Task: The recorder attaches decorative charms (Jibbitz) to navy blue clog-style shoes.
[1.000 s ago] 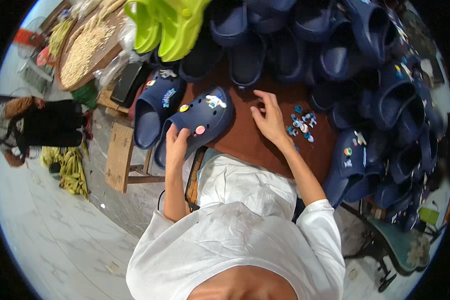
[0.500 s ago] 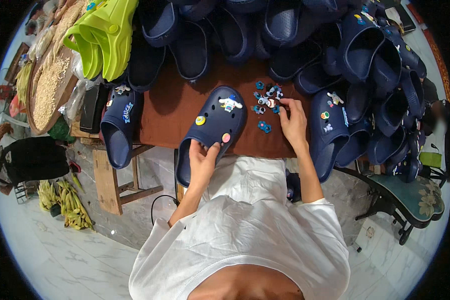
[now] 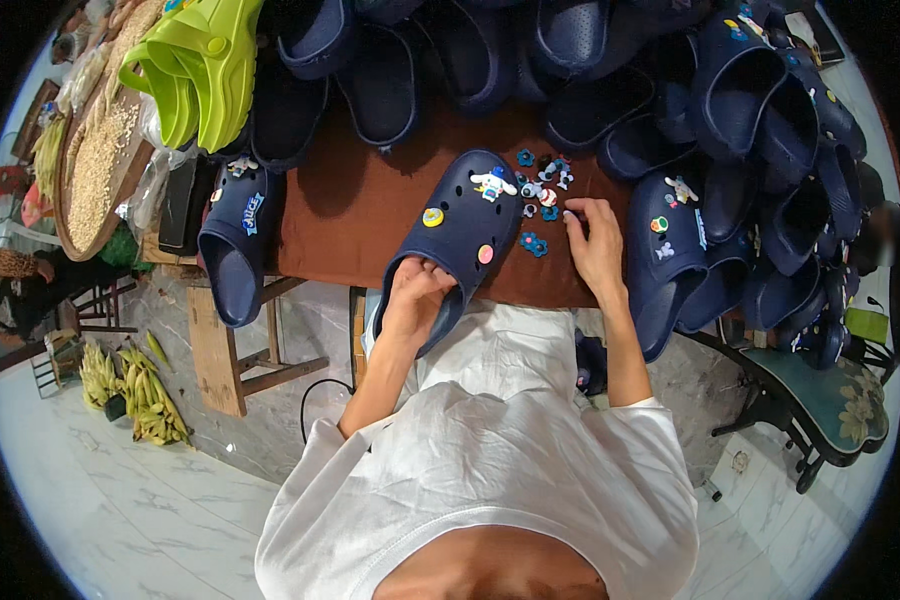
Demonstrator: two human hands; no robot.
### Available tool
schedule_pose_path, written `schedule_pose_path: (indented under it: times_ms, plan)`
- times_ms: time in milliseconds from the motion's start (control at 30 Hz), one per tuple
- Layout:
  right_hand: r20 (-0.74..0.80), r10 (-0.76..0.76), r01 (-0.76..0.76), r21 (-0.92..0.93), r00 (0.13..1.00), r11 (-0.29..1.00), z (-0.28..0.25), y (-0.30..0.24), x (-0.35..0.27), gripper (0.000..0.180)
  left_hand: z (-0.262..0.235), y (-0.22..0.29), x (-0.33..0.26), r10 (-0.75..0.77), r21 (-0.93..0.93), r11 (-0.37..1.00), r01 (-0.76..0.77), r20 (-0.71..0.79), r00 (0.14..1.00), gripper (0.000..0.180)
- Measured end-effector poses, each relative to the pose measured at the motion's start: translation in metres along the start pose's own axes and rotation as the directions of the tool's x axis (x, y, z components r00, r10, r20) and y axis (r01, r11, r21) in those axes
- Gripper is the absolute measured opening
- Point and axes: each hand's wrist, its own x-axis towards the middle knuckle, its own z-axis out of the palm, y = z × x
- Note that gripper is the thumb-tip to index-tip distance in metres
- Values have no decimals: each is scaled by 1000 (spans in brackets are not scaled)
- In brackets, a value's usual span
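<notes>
A navy clog (image 3: 448,205) lies on the brown cloth in front of me, its toe pointing away. White character, yellow ring-shaped and pink round charms sit in its holes. My left hand (image 3: 413,298) reaches into its foot opening and grips it, with the fingertips partly hidden under the upper. Just right of the loose charms (image 3: 535,243), my right hand (image 3: 596,245) rests low with bent fingers close to the thumb. Anything small pinched there cannot be made out. These charms include blue flowers and small black, white and red figures.
Decorated navy clogs stand at the left (image 3: 235,230) and right (image 3: 665,255). More navy clogs (image 3: 380,90) pile along the back and right side. Lime-green clogs (image 3: 205,75) hang over the back left, near a round tray of grain (image 3: 95,170). A wooden stool (image 3: 215,350) stands below.
The clog has shifted right and away from me, closer to the loose charms. My left hand has gone from its upper edge into the opening. My right hand has drawn slightly back from the charms.
</notes>
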Motion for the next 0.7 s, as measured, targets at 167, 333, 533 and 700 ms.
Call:
schedule_pose_path:
  times_ms: [167,333,533,700]
  plan:
    - [-2,-17,17,-24,1000,1000,2,-10,2,24,3,3,5,-58,-132,989,64,44,997,37]
    - [-42,-64,60,-77,997,995,6,-13,4,16,-5,-4,13,-71,-89,994,68,-30,997,39]
    - [-59,-114,111,-51,992,993,5,-20,1,15,8,-7,25,-90,-187,980,73,-86,992,37]
    - [-178,-174,183,31,968,983,10,-49,3,14,20,-7,37,-142,-259,960,105,-128,981,36]
